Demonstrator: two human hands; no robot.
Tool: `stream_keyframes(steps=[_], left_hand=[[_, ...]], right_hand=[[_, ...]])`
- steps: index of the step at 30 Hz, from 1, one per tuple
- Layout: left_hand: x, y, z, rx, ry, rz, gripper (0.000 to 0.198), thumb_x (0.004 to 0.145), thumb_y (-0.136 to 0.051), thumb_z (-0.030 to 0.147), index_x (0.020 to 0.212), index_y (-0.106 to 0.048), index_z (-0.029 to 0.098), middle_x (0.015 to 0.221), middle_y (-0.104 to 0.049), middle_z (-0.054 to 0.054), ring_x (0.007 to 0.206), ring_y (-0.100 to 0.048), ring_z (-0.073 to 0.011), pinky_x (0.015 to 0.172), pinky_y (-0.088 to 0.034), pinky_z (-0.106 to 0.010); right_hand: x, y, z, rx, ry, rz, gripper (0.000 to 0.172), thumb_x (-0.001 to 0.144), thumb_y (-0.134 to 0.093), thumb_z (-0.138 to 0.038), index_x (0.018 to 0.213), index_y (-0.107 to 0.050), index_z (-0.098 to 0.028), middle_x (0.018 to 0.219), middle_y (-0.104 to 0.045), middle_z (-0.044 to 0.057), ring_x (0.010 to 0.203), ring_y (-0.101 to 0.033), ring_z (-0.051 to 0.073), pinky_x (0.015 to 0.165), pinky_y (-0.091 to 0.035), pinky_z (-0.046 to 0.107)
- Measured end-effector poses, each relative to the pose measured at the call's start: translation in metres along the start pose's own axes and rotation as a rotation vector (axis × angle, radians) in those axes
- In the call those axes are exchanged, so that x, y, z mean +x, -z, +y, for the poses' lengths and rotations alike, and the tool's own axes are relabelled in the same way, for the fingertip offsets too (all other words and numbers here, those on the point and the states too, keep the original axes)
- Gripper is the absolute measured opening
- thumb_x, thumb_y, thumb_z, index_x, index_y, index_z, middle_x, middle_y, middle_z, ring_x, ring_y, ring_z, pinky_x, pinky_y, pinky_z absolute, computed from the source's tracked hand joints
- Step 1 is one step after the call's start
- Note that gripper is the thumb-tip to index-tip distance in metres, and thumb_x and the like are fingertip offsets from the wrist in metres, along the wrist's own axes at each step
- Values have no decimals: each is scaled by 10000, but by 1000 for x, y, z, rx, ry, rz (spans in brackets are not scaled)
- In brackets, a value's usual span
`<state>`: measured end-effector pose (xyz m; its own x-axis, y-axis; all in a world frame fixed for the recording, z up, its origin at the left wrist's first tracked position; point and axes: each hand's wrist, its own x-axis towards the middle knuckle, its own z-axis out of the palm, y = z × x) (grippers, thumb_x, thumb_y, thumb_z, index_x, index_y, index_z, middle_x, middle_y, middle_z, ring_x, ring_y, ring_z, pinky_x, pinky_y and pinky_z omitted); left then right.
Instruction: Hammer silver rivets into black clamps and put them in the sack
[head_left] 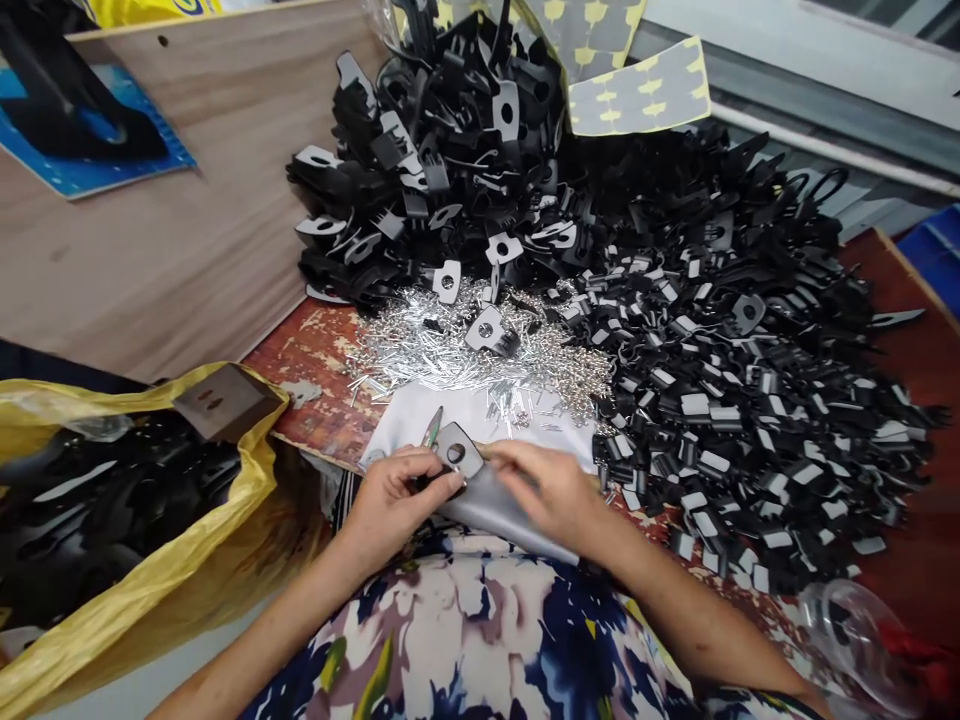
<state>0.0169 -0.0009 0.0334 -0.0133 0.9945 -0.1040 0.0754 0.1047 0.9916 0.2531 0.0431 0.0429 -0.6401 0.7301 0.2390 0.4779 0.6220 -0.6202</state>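
My left hand [401,490] pinches a small black plastic part with a flat grey face and a round hole [459,452]. A thin pointed piece, greenish and silvery [434,425], sticks up beside that part; its lower end is hidden by my fingers. Close on the right, my right hand [551,490] has its fingers drawn together at the part's edge, slightly blurred. What they hold, if anything, is hidden. Both hands are over a grey cloth [495,515] at the table's near edge. Just beyond lies a heap of thin metal pins [442,350], with a similar grey-faced part [487,328] on top.
Black plastic parts [420,190] are piled high at the back. Small black clip-like pieces [720,440] cover the right side. A yellow bag [255,480] of black parts stands left, with a brown block [225,400] at its rim. A wooden board [187,230] rises behind it.
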Motion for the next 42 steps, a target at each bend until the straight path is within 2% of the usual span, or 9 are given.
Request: stream_keyframes(steps=[4, 8, 11, 19, 21, 25, 29, 34, 42], left_hand=[[-6, 19, -8, -65, 115, 130, 320, 740, -833, 385, 563, -650, 192, 624, -555, -1, 583, -477, -147, 528, -406, -234], [-9, 23, -15, -269, 211, 181, 275, 715, -836, 384, 612, -677, 185, 639, -517, 20, 549, -460, -119, 472, -451, -209], [-8, 17, -15, -393, 254, 175, 270, 701, -833, 372, 604, -671, 179, 633, -476, 29, 542, -429, -108, 446, -475, -201], [-2, 5, -10, -511, 294, 164, 307, 652, -861, 361, 569, -648, 157, 624, -476, 33, 518, -434, -85, 427, -502, -196], [-1, 5, -9, -576, 287, 170, 298, 650, -865, 353, 585, -650, 158, 636, -485, 33, 519, -435, -85, 417, -503, -201], [1, 9, -7, -703, 259, 165, 288, 645, -858, 382, 653, -684, 152, 686, -572, -3, 534, -484, -102, 409, -501, -217], [6, 8, -6, -797, 255, 183, 403, 693, -822, 538, 764, -731, 152, 749, -668, -51, 569, -554, -144, 393, -473, -232], [12, -2, -6, -761, 246, 127, 378, 720, -857, 482, 681, -720, 132, 678, -650, -28, 506, -507, -96, 398, -402, -197], [11, -5, -11, -787, 244, 141, 372, 707, -886, 471, 724, -708, 145, 667, -641, -1, 499, -523, -97, 449, -497, -219]], right_hand=[[-8, 8, 28, -194, -193, -35, 148, 977, -567, -153, 931, -695, -213, 871, -729, 31, 811, -680, 183, 764, -532, 315], [-17, 0, 30, -179, -159, -159, 144, 973, -563, -145, 899, -674, -198, 823, -676, 26, 803, -631, 181, 746, -485, 297], [-14, -6, 28, -228, -204, -129, 136, 974, -547, -126, 916, -646, -200, 832, -668, 19, 796, -626, 175, 748, -468, 288], [7, -28, 24, -732, -17, -205, 193, 846, -545, -8, 848, -632, -180, 807, -640, 88, 761, -566, 249, 716, -443, 370], [6, -28, 30, -689, 8, -149, 208, 853, -517, -7, 843, -641, -174, 804, -631, 93, 767, -567, 257, 730, -466, 386], [9, -10, 37, -331, 44, 55, 264, 906, -488, -37, 988, -683, -193, 881, -645, 81, 863, -607, 242, 768, -525, 378], [21, 10, 7, -80, 67, 186, 315, 961, -518, -66, 1113, -702, -272, 955, -698, 53, 897, -666, 216, 785, -562, 394], [45, 3, -40, 64, 140, 203, 220, 972, -603, -132, 1112, -689, -278, 941, -745, 21, 859, -692, 192, 792, -571, 393], [66, -18, -41, 52, 182, 125, 141, 1001, -537, -153, 1022, -647, -238, 864, -697, 10, 782, -640, 161, 743, -532, 326]])
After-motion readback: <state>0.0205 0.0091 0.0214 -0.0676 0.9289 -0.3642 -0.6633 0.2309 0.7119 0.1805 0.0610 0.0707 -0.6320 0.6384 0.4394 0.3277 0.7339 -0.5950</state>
